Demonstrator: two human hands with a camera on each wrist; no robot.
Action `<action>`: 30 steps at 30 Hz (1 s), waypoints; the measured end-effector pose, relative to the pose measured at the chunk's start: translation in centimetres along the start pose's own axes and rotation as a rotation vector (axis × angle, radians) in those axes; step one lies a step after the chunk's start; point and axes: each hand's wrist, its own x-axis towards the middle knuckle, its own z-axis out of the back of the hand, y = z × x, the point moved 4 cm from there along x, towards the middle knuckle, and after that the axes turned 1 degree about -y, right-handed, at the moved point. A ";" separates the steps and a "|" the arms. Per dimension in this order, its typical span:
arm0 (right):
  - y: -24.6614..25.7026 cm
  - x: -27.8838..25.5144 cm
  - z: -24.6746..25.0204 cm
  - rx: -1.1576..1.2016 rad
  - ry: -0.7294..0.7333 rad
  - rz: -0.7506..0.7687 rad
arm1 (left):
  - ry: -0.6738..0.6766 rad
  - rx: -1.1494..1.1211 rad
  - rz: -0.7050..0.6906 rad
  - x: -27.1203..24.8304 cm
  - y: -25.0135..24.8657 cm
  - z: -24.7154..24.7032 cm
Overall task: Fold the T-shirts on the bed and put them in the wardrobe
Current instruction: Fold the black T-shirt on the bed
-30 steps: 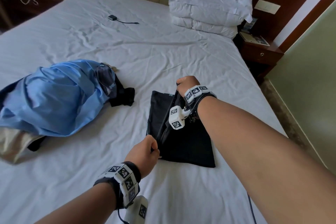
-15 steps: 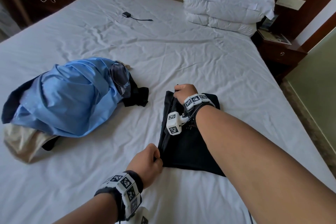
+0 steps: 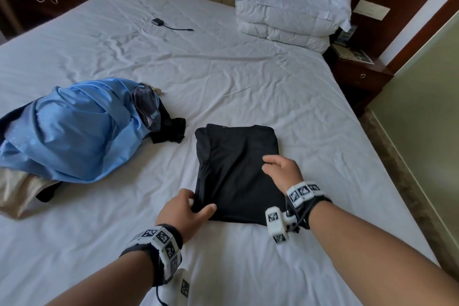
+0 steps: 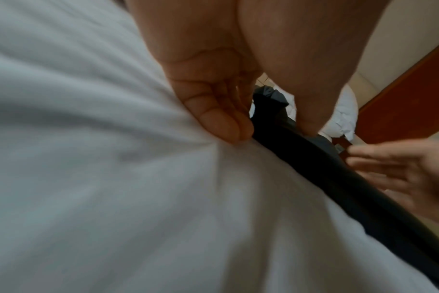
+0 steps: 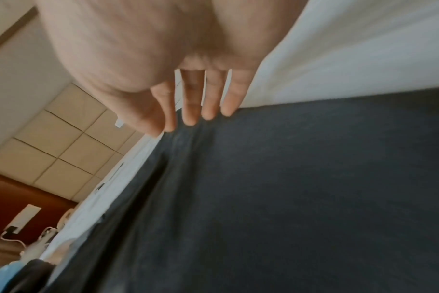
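At bed's (image 3: 223, 77) left, blue garment pile (image 3: 74, 129). Mid-bed, folded black T-shirt (image 3: 236, 171) lies flat; left hand (image 3: 185, 213) pinches its near-left corner. Right hand (image 3: 283, 171), fingers straight, presses its right side.

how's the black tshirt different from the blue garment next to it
The black T-shirt lies flat as a folded rectangle; the blue garment sits bunched in a rumpled heap. The left hand pinches the black T-shirt's near corner and the right hand lies open on it; no hand touches the blue garment. Both rest on the white bed sheet.
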 end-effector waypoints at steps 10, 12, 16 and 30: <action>-8.2 -6.0 0.7 -0.078 0.042 -0.253 | 0.079 0.217 0.149 2.4 0.0 -1.3; -8.8 -6.7 0.2 -0.083 0.047 -0.262 | 0.087 0.222 0.162 2.4 -0.3 -1.5; -9.5 -8.3 -0.4 -0.061 0.053 -0.285 | 0.110 0.150 0.177 1.6 -0.6 -1.5; -10.4 -13.4 -1.0 0.063 -0.028 -0.260 | 0.003 -0.256 0.293 -1.1 2.2 -0.8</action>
